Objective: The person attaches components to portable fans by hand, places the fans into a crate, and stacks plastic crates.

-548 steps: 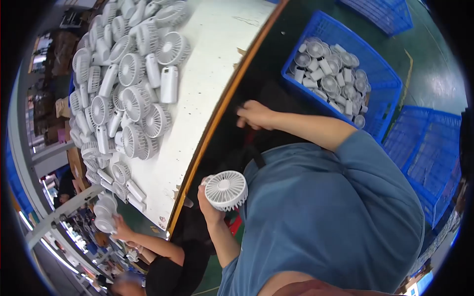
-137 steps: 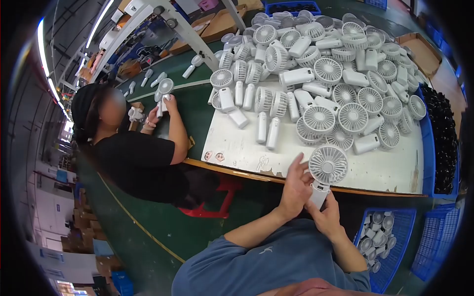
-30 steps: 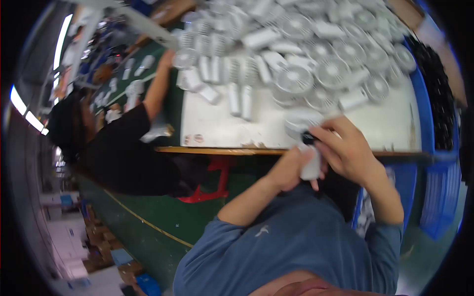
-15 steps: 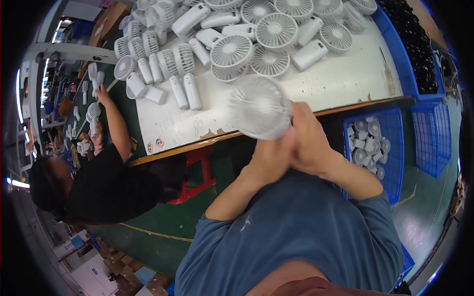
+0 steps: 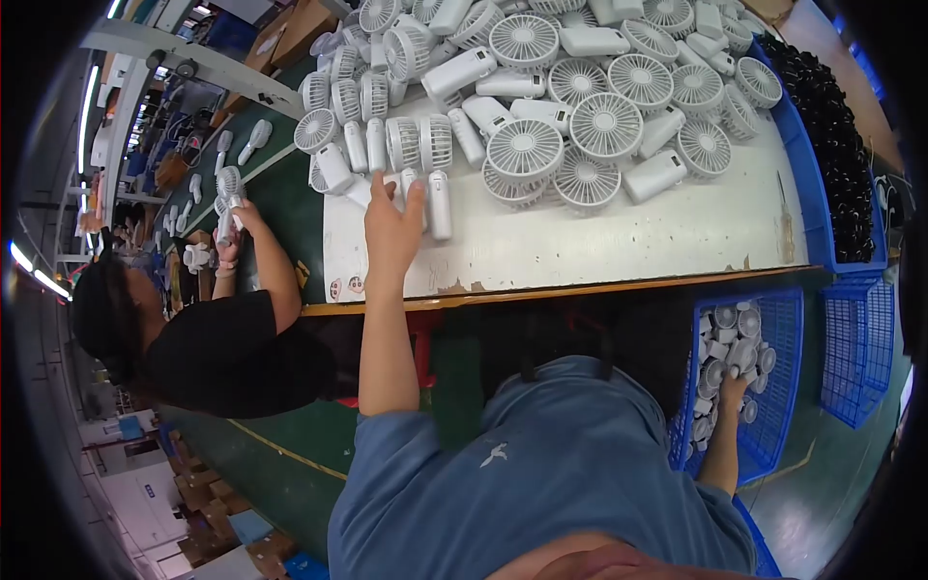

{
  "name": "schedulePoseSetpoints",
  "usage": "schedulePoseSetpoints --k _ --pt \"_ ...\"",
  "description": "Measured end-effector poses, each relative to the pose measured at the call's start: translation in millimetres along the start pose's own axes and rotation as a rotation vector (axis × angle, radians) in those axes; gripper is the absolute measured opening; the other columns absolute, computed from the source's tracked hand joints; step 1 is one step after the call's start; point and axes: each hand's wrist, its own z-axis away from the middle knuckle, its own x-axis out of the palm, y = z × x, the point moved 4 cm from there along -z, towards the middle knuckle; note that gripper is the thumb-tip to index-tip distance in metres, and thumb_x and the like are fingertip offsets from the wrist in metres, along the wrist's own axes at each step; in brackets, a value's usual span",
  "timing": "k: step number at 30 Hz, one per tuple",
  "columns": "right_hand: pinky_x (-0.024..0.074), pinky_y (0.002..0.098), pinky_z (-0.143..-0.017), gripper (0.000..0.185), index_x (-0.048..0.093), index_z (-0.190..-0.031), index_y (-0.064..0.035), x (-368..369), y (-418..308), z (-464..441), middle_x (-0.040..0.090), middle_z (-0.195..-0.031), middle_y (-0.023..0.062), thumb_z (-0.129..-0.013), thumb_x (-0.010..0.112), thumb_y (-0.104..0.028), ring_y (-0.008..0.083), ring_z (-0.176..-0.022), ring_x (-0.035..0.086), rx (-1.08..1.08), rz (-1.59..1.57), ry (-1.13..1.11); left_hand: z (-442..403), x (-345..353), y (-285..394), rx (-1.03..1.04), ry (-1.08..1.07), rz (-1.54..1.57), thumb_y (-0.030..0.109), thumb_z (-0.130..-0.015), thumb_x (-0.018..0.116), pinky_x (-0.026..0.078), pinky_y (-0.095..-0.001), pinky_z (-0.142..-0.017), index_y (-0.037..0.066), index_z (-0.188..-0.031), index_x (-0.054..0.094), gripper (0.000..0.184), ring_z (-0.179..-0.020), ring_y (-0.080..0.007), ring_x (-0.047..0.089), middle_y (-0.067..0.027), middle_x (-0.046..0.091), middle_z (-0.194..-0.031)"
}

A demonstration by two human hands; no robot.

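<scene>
My left hand reaches over the near left part of the table, with thumb and fingers apart. A white handheld fan shows just beyond the gap between them, and another fan's upright handle stands to the right of the thumb. Low on the right, my right hand is inside a blue crate, with its fingers at a white handheld fan on top of others. The fingertips there are partly hidden by the fan.
White handheld fans are heaped across the back of the white table. A blue bin of black parts borders its right end. Another blue crate stands farther right. At left, a person in black holds a fan.
My hands were together around one fan in front of me. They have separated: the left has moved to the fans on the table, the right down into the crate.
</scene>
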Motion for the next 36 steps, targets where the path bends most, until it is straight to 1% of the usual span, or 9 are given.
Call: schedulePoseSetpoints --k 8,14,17,24,26,29,32,34,36 --pt "0.0512 0.0402 -0.087 0.04 0.066 -0.109 0.0053 13.9 -5.9 -11.3 0.069 -0.1 0.0233 -0.079 0.069 -0.022 0.0368 -0.097 0.068 -0.115 0.193 -0.072 -13.4 11.8 -23.7 -0.191 0.036 0.37 0.02 -0.09 0.067 0.051 -0.0347 -0.082 -0.012 -0.143 0.035 0.07 -0.099 -0.0254 0.062 -0.0216 0.06 -0.121" --pt "0.0519 0.0301 -0.09 0.03 0.059 -0.124 -0.0008 -54.9 -359.8 168.8 0.067 -0.111 0.0126 -0.095 0.061 -0.006 0.0182 -0.102 0.064 -0.468 -0.685 -0.539 80.7 18.6 70.7 -0.139 -0.038 1.116 0.009 -0.082 0.07 0.053 -0.0349 -0.072 -0.005 -0.13 0.043 0.057 -0.081 -0.0187 0.06 -0.0107 0.06 -0.096" --pt "0.0519 0.0327 -0.09 0.048 0.052 -0.133 -0.0013 -49.5 -442.2 249.4 0.06 -0.125 0.0136 -0.087 0.065 -0.005 0.0191 -0.104 0.062 -0.609 -0.86 -0.994 138.1 58.2 108.1 -0.155 -0.204 1.456 0.019 -0.082 0.075 0.055 -0.0384 -0.082 -0.004 -0.136 0.039 0.068 -0.093 -0.025 0.063 -0.0131 0.059 -0.109" --pt "0.0534 0.0478 -0.075 0.043 0.055 -0.113 0.0023 -43.0 -499.2 300.1 0.064 -0.099 0.0244 -0.085 0.072 -0.025 0.0454 -0.089 0.064 -1.109 -0.549 -0.755 145.6 84.1 115.1 -0.406 -0.226 1.427 0.04 -0.102 0.049 0.055 -0.0407 -0.091 0.0 -0.137 0.045 0.053 -0.111 -0.028 0.063 -0.0173 0.059 -0.126" --pt "0.0535 0.0472 -0.072 0.038 0.055 -0.106 0.003 -57.8 -513.1 299.1 0.064 -0.097 0.0243 -0.088 0.069 -0.028 0.0431 -0.085 0.065 -1.412 -0.376 -0.727 139.1 107.0 103.3 -0.521 -1.008 1.755 0.052 -0.102 0.042 0.05 -0.0449 -0.098 0.0 -0.131 0.051 0.06 -0.114 -0.0314 0.061 -0.0196 0.064 -0.115" --pt "0.0523 0.0486 -0.077 0.04 0.055 -0.104 0.0031 -82.8 -533.4 279.3 0.062 -0.092 0.0223 -0.091 0.064 -0.034 0.0405 -0.082 0.064 -1.484 -0.172 -0.598 150.1 98.8 159.3 -0.602 -0.946 1.837 0.055 -0.098 0.048 0.049 -0.0492 -0.1 -0.002 -0.129 0.052 0.065 -0.116 -0.0344 0.059 -0.021 0.063 -0.118" --pt "0.0509 0.0446 -0.086 0.043 0.063 -0.112 -0.0005 -154.3 -566.9 225.7 0.068 -0.1 0.0243 -0.098 0.052 -0.04 0.0396 -0.097 0.065 -1.252 0.121 -1.155 172.3 92.4 174.8 -0.517 -0.973 1.869 0.041 -0.092 0.065 0.047 -0.0518 -0.102 -0.004 -0.129 0.051 0.06 -0.121 -0.0374 0.056 -0.0194 0.061 -0.116" --pt "0.0534 0.0406 -0.079 0.026 0.067 -0.108 -0.0009 -189.6 -581.4 92.0 0.07 -0.098 0.0219 -0.093 0.056 -0.019 0.036 -0.092 0.068 -1.078 0.019 -0.461 168.8 88.3 166.9 -0.164 -1.055 1.551 0.02 -0.082 0.077 0.051 -0.0538 -0.096 -0.001 -0.126 0.052 0.055 -0.119 -0.0361 0.054 -0.016 0.058 -0.11" --pt "0.0547 0.0385 -0.079 0.021 0.069 -0.104 -0.0014 -216.6 -575.9 -36.9 0.07 -0.098 0.0209 -0.087 0.057 -0.005 0.0331 -0.091 0.07 -1.038 0.058 0.186 166.4 82.9 150.3 -0.201 -1.084 1.7 0.006 -0.076 0.078 0.056 -0.0527 -0.085 0.004 -0.12 0.054 0.049 -0.107 -0.0327 0.056 -0.0131 0.055 -0.101"
